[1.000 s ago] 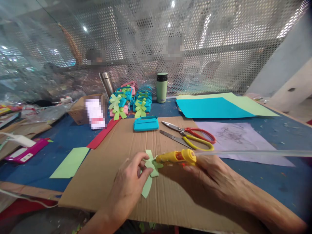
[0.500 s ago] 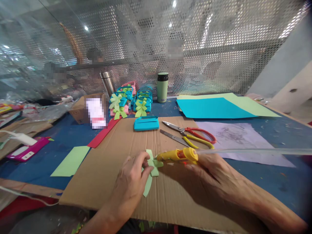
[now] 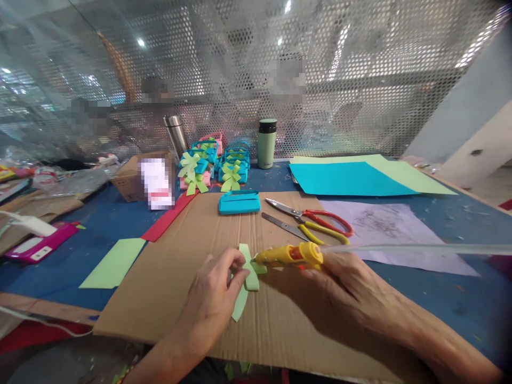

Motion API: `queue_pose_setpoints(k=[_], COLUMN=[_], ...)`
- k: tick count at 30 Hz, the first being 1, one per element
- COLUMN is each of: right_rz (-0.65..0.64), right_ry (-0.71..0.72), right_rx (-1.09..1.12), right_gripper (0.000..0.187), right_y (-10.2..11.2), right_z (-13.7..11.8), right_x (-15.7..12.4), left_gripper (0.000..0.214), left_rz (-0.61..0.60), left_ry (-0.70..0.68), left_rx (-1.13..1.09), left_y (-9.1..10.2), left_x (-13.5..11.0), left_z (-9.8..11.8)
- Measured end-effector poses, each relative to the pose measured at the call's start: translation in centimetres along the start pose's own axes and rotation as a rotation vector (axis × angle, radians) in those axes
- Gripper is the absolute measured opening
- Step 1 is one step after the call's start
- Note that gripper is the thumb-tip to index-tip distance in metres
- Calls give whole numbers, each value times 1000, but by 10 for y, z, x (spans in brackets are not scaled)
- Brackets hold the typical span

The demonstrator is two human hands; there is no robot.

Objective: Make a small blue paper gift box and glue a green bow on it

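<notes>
My left hand (image 3: 222, 280) pinches a light green bow (image 3: 251, 278) made of strips, thumb and forefinger closed on its left side. The bow lies on a brown cardboard sheet (image 3: 180, 309), one pointed tail trailing toward me. My right hand (image 3: 340, 277) is wrapped round a yellow glue gun (image 3: 290, 256), with a clear glue stick (image 3: 400, 249) running out of its back to the right. The gun's nozzle is at the middle of the bow; whether it touches is hard to make out. Beyond the hands sits a small blue folded bag (image 3: 239, 204).
Scissors with red and yellow handles (image 3: 306, 216) lie open past the glue gun. Finished small bags with green bows (image 3: 234, 170) are piled behind, beside a green tumbler (image 3: 266, 144) and a steel flask (image 3: 176, 133). Blue sheets (image 3: 352, 178) lie back right, a green piece (image 3: 114, 264) left.
Both hands keep nearly the same pose, the nozzle staying at the bow's middle. The whole view has shifted very slightly.
</notes>
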State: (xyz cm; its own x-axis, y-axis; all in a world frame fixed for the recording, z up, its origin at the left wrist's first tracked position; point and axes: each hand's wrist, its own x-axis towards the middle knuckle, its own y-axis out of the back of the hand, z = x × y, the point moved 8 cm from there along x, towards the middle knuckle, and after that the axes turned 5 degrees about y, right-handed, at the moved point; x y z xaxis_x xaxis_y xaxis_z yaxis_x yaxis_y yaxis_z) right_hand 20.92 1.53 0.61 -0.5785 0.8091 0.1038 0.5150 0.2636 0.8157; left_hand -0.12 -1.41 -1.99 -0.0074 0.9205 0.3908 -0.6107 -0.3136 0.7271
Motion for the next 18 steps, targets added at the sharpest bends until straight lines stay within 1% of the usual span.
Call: queue_pose_setpoints(k=[2,7,10,15,18], right_rz=[5,47,45,28,29], right_ry=[-4,7,7,18,16], right_rx=[-6,29,31,27,33], right_gripper=[43,38,38,38,37], right_y=[1,5,5,5,4], right_z=[1,0,-1,-5,-6], right_x=[0,0,0,1,1], left_gripper=[10,11,9,7,7], left_rz=[-35,-148,-225,-364,-439], left_ry=[16,104,148,161,194], left_rx=[12,-19,-36,-78,-57], left_y=[0,-2,-5,-7,-9], left_x=[1,9,15,20,21], left_z=[1,1,3,9,11])
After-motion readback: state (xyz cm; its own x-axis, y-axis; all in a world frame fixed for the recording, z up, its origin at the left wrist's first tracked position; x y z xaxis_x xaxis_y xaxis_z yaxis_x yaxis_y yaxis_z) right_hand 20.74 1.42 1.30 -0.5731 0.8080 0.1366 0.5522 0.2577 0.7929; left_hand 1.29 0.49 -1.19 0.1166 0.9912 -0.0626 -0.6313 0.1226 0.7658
